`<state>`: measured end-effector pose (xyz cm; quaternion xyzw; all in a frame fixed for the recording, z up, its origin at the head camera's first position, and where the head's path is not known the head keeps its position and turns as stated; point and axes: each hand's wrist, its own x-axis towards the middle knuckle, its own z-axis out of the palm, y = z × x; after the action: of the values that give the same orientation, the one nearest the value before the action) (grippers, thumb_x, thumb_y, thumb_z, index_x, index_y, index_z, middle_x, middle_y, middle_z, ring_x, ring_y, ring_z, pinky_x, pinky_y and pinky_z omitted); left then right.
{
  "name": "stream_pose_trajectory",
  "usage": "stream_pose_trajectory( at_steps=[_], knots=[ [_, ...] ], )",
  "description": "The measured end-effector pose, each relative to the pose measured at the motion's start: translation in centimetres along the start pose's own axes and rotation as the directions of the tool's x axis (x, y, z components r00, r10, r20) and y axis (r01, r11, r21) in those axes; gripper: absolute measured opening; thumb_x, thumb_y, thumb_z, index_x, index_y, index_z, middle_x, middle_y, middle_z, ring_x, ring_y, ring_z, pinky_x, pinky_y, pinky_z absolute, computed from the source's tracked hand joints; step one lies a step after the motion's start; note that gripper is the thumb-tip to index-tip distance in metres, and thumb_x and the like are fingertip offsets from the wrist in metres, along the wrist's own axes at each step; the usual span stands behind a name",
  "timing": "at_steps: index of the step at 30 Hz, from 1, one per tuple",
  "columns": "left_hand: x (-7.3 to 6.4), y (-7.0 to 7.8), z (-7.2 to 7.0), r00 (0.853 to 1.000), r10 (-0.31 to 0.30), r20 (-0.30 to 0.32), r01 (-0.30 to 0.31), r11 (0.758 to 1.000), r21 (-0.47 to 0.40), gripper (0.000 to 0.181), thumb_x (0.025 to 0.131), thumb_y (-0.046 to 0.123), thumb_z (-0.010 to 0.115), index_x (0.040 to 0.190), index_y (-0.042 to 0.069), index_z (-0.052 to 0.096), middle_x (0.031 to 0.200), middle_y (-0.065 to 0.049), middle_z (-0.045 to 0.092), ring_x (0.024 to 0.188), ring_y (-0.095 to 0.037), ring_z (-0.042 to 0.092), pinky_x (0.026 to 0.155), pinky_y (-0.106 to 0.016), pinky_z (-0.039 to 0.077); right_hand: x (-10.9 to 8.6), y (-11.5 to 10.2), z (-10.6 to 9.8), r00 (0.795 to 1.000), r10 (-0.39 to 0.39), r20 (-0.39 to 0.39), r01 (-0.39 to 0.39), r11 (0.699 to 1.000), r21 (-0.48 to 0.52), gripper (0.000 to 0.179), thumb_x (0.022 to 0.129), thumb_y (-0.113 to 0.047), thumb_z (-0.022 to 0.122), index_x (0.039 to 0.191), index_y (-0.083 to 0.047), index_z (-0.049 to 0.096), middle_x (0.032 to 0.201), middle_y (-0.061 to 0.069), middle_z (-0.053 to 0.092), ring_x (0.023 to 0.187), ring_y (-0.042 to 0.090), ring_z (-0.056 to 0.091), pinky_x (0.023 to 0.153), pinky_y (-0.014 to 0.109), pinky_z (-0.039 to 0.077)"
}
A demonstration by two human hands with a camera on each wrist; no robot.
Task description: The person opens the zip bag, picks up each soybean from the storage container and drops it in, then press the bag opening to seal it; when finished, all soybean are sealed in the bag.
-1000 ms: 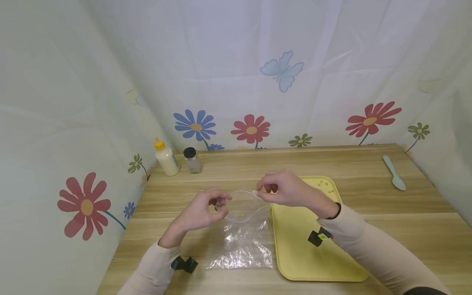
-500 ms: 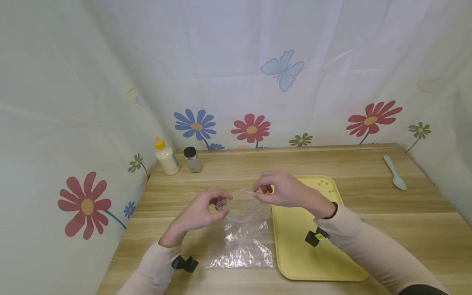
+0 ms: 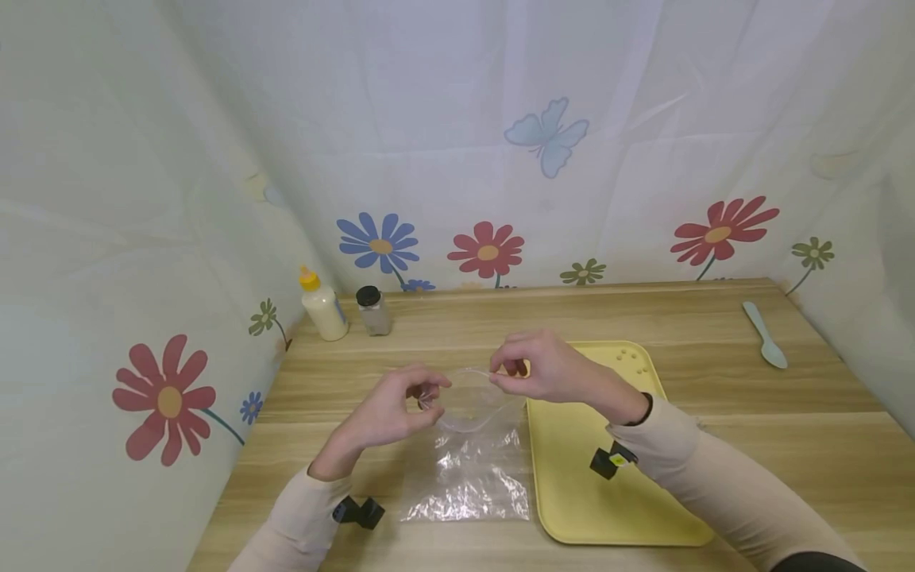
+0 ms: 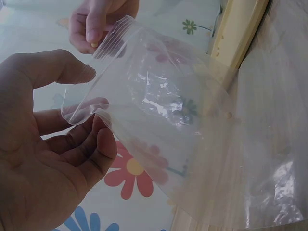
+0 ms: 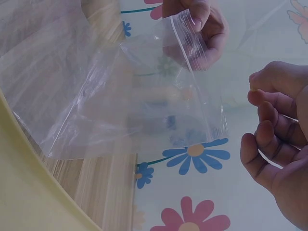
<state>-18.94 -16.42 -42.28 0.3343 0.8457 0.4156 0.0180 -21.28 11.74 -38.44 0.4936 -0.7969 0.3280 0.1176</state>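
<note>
My left hand [image 3: 391, 405] grips the rim of a clear zip bag [image 3: 472, 477] at its left side, fingers curled at the edge. The bag's mouth gapes and its lower part lies toward the table's front. Over the far right of the mouth, my right hand [image 3: 546, 365] pinches a small yellowish bean [image 4: 94, 44] between thumb and index fingertip. In the right wrist view this bean [image 5: 253, 90] shows at the fingertips, apart from the bag's rim. Another small bean [image 4: 228, 115] shows through the plastic, low in the bag.
Right of the bag lies a yellow tray [image 3: 586, 492] with several small beans [image 3: 632, 361] in its far corner. A yellow-capped bottle [image 3: 325, 310] and a black-lidded jar [image 3: 374, 311] stand at the back left. A pale spoon [image 3: 765, 335] lies at the far right.
My right hand has shifted slightly left over the bag's mouth, then held nearly still. The left hand and the bag stay in place.
</note>
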Motion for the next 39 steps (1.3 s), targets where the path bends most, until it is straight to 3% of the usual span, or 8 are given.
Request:
stream_pose_trajectory(
  at_steps=[4, 7, 13, 19, 23, 32, 39],
  knots=[
    [0.0, 0.4, 0.0, 1.0, -0.02, 0.002, 0.02, 1.0, 0.007, 0.034, 0.077, -0.001, 0.073, 0.11, 0.002, 0.066, 0.087, -0.014, 0.062, 0.08, -0.026, 0.058, 0.075, -0.037, 0.056, 0.0, 0.0, 0.0, 1.0, 0.013, 0.009, -0.013, 1.0, 0.006, 0.008, 0.086, -0.021, 0.072, 0.084, -0.014, 0.07, 0.067, -0.011, 0.053, 0.06, 0.008, 0.05, 0.053, 0.016, 0.042],
    [0.0, 1.5, -0.2, 1.0, -0.026, 0.008, 0.026, 1.0, 0.005, 0.032, 0.077, -0.003, 0.071, 0.109, -0.001, 0.066, 0.087, -0.018, 0.062, 0.08, -0.031, 0.059, 0.076, -0.04, 0.056, 0.0, 0.0, 0.0, 0.999, 0.026, 0.019, -0.026, 1.0, 0.007, 0.009, 0.085, -0.023, 0.073, 0.084, -0.015, 0.07, 0.067, -0.011, 0.053, 0.061, 0.007, 0.05, 0.053, 0.016, 0.042],
    [-0.2, 3.9, -1.0, 1.0, -0.011, 0.008, 0.011, 1.0, 0.001, 0.03, 0.077, -0.005, 0.07, 0.106, -0.003, 0.066, 0.084, -0.009, 0.06, 0.079, -0.032, 0.059, 0.075, -0.04, 0.057, -0.3, 0.2, -0.1, 0.997, 0.064, 0.032, -0.065, 0.998, 0.013, 0.007, 0.086, -0.022, 0.072, 0.086, -0.014, 0.071, 0.069, -0.011, 0.054, 0.062, 0.008, 0.051, 0.054, 0.017, 0.044],
    [-0.2, 1.4, -0.1, 1.0, -0.012, 0.0, 0.012, 1.0, 0.002, 0.032, 0.078, -0.002, 0.072, 0.109, 0.001, 0.066, 0.087, -0.013, 0.062, 0.08, -0.027, 0.059, 0.077, -0.036, 0.056, -0.8, 0.7, -0.4, 0.996, 0.091, 0.022, -0.091, 0.996, 0.005, 0.005, 0.085, -0.018, 0.073, 0.089, -0.015, 0.072, 0.071, -0.011, 0.056, 0.063, 0.009, 0.052, 0.055, 0.018, 0.045],
    [-0.1, 0.1, 0.0, 1.0, 0.01, 0.0, -0.01, 1.0, 0.001, 0.033, 0.078, 0.002, 0.073, 0.111, 0.006, 0.067, 0.087, -0.007, 0.062, 0.08, -0.018, 0.058, 0.078, -0.03, 0.056, -1.2, 1.1, -0.8, 0.995, 0.103, 0.013, -0.103, 0.995, -0.003, 0.006, 0.084, -0.016, 0.073, 0.09, -0.014, 0.073, 0.073, -0.01, 0.059, 0.064, 0.008, 0.053, 0.056, 0.021, 0.047],
    [-0.1, -0.1, -0.1, 1.0, 0.01, 0.007, -0.01, 1.0, 0.001, 0.033, 0.079, 0.003, 0.073, 0.111, 0.009, 0.067, 0.087, -0.003, 0.062, 0.081, -0.015, 0.058, 0.079, -0.029, 0.056, -2.1, 2.2, -1.1, 0.992, 0.128, 0.008, -0.128, 0.992, -0.019, 0.004, 0.084, -0.015, 0.073, 0.088, -0.016, 0.072, 0.074, -0.01, 0.059, 0.063, 0.014, 0.055, 0.056, 0.019, 0.045],
    [0.0, 0.1, 0.0, 1.0, -0.012, 0.011, 0.011, 1.0, 0.011, 0.034, 0.077, -0.003, 0.072, 0.11, 0.0, 0.066, 0.087, -0.013, 0.063, 0.08, -0.028, 0.059, 0.079, -0.036, 0.057, -2.8, 3.1, -1.1, 0.985, 0.174, 0.02, -0.173, 0.984, -0.035, 0.005, 0.083, -0.015, 0.074, 0.089, -0.015, 0.072, 0.073, -0.01, 0.058, 0.064, 0.016, 0.055, 0.056, 0.02, 0.046]
  ],
)
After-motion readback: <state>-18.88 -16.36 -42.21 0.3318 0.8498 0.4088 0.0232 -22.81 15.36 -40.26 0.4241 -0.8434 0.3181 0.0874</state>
